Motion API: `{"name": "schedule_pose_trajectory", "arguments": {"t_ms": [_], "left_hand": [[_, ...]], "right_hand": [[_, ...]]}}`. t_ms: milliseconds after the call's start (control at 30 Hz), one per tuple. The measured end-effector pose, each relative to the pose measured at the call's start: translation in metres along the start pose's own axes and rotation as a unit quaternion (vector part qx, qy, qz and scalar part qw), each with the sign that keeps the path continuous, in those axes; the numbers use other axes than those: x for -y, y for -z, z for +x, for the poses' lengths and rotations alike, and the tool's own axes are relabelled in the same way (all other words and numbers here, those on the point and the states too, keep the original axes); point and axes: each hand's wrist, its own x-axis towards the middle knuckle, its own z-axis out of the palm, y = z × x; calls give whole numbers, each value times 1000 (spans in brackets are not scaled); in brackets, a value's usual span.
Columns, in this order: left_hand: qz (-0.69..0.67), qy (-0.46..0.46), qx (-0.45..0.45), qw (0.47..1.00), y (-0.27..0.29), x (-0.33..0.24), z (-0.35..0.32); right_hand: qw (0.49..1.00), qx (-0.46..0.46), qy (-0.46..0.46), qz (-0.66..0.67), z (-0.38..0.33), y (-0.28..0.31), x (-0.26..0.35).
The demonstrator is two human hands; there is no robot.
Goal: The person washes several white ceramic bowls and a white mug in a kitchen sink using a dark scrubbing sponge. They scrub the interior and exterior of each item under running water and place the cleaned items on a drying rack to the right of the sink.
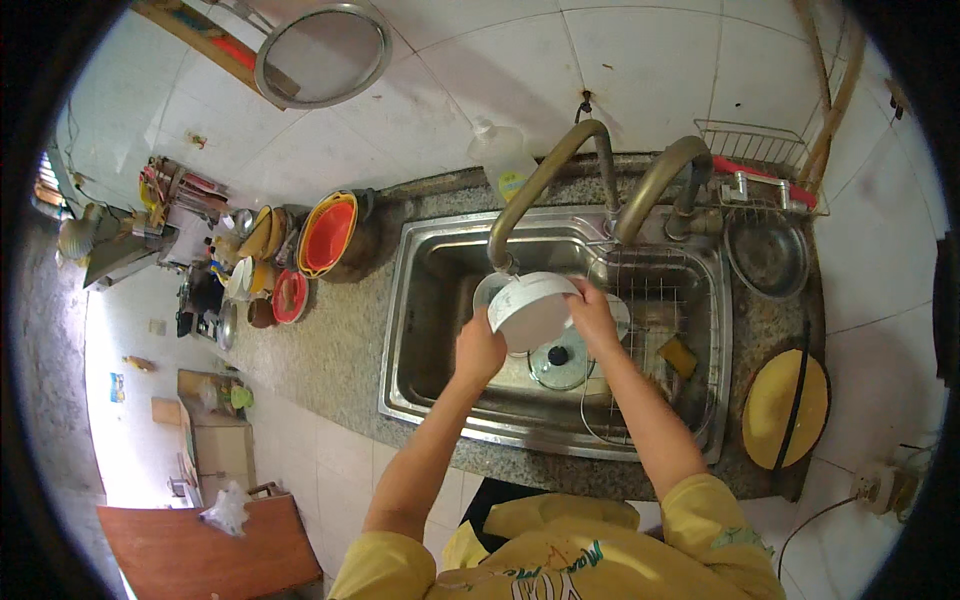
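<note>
Over the sink (432,410), a white bowl (530,312) is tilted on its side beneath the spout of a brass-coloured faucet (548,180). My left hand (481,350) grips its left rim, and my right hand (594,318) has fingers closed on its right edge. Whether water runs from the spout is hard to tell. Below the bowl, a glass lid with a black knob (559,356) lies in the basin. Other pale dishware shows partly behind the bowl. To the right, a wire rack (652,290) spans part of the sink, with a yellow-brown sponge (679,357) on it.
A second faucet (660,180) stands at the back. A clear jug (500,150) sits behind the sink. Right of it are a metal basin (768,255) and a round yellow board (785,410). Red bowls (328,235) and several kitchen items stand on the left counter. A sieve (325,55) hangs above.
</note>
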Motion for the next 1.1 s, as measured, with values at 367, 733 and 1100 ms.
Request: {"name": "schedule_pose_trajectory", "arguments": {"t_ms": [367, 733, 1100], "left_hand": [[162, -156, -99, 969, 15, -57, 40], [-636, 124, 125, 752, -34, -34, -4], [-308, -41, -44, 950, 15, -47, -12]], "right_hand": [[944, 32, 244, -220, -3, -11, 54], [913, -112, -52, 390, 3, 4, 16], [959, 57, -150, 233, 1, -6, -13]]}}
